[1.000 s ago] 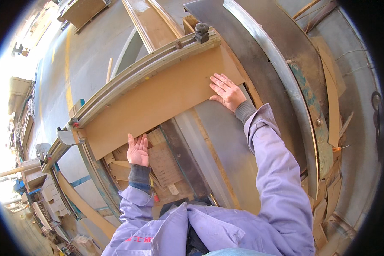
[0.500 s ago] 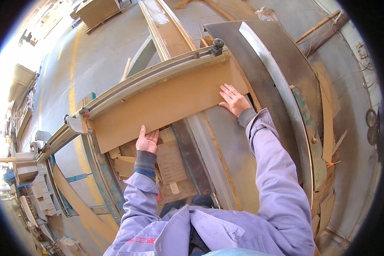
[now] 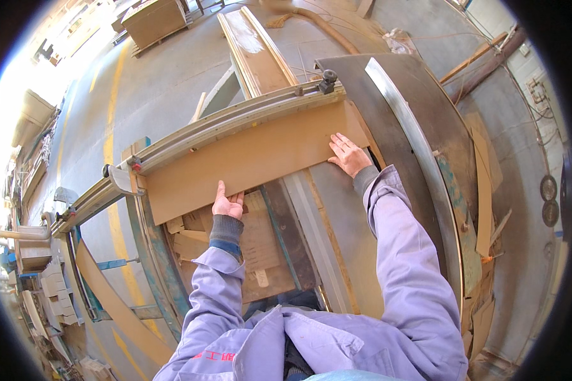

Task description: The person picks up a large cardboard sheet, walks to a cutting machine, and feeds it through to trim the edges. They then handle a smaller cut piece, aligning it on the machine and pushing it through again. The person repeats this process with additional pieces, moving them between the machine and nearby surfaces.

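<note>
A long brown board (image 3: 254, 159) lies across the sliding-table saw, its far edge along the metal fence (image 3: 235, 120). At the board's near edge is my left hand (image 3: 227, 203), thumb over the top and the other fingers curled at or under the edge, their tips partly hidden. My right hand (image 3: 349, 155) rests flat near the board's right end, palm down and fingers stretched out. The grey metal saw table (image 3: 346, 219) extends below the board, between my arms.
A curved metal strip (image 3: 413, 133) runs along the dark panel (image 3: 448, 120) on the right. Brown offcuts (image 3: 257, 235) lie in the frame beneath my left hand. A black knob (image 3: 328, 81) tops the fence's right end. Beyond the fence stands a long channel-shaped piece (image 3: 257, 54).
The whole view has shifted slightly, so the saw appears a little lower and farther right. Both hands keep about the same places on the board.
</note>
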Demonstrator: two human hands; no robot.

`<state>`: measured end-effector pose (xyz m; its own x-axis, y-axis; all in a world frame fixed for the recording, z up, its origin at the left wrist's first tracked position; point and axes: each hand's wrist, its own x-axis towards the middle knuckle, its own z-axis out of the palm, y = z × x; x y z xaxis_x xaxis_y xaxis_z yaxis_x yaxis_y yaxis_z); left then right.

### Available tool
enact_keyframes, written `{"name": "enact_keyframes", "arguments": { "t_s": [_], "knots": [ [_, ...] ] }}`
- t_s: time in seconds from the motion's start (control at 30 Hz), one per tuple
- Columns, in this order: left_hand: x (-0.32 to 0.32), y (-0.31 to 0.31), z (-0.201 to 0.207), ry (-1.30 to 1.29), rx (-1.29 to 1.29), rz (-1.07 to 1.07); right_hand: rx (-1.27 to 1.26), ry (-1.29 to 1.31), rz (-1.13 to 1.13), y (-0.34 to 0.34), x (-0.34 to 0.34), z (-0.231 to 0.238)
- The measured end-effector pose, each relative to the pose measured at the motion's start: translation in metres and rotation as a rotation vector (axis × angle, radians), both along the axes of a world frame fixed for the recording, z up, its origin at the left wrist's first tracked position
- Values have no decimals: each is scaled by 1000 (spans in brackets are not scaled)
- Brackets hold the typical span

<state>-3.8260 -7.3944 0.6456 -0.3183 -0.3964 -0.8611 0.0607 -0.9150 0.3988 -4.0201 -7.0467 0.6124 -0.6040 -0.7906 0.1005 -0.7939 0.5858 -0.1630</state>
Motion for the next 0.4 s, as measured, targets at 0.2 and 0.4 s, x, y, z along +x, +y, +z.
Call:
{"name": "enact_keyframes", "arguments": {
  "t_s": [0.2, 0.4],
  "knots": [
    [-21, -1, -2, 74, -15, -75, 28, -74, 20, -7, -32, 25],
    [-21, 5, 26, 92, -93, -150, -53, -370, -106, -8, -50, 101]
  ]
}}
